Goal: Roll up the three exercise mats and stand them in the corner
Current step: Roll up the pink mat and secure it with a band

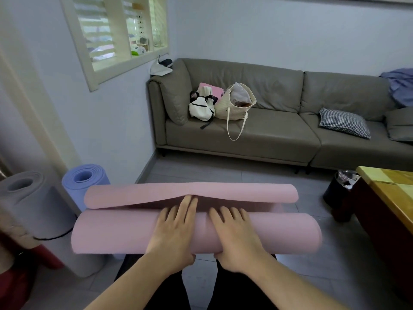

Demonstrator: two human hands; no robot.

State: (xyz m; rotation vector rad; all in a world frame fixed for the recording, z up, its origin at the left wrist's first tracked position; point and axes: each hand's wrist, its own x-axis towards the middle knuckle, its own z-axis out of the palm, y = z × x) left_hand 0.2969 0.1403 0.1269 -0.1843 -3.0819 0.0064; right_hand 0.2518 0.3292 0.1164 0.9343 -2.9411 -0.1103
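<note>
Pink mat (134, 229): a thick roll lying crosswise in front of the person's knees, low in the head view; its last stretch (178, 193) arches up loose just behind the roll, not yet wound in.
Left hand (174, 231): flat on top of the roll, fingers straight and reaching to the seam where the loose stretch meets it, thumb tucked under the near edge.
Right hand (234, 233): just beside the left, pressing the roll the same way, fingers spread, nothing clenched.
Other mats: a blue mat (85, 182) and a grey mat (29, 204) stand rolled on end at the left by the wall, so two of three look done.
Risk: both hands press near the middle, so the far ends could slacken and the roll cone out; let go early and it may spring open.
Hard to tell: whether the roll rests on the floor or on the legs; the grey mat's foot is partly hidden behind the pink roll.
Around: a sofa (279, 135) with bags (223, 104), a bin (342, 186) and a wooden worktop (391, 184) at right.
</note>
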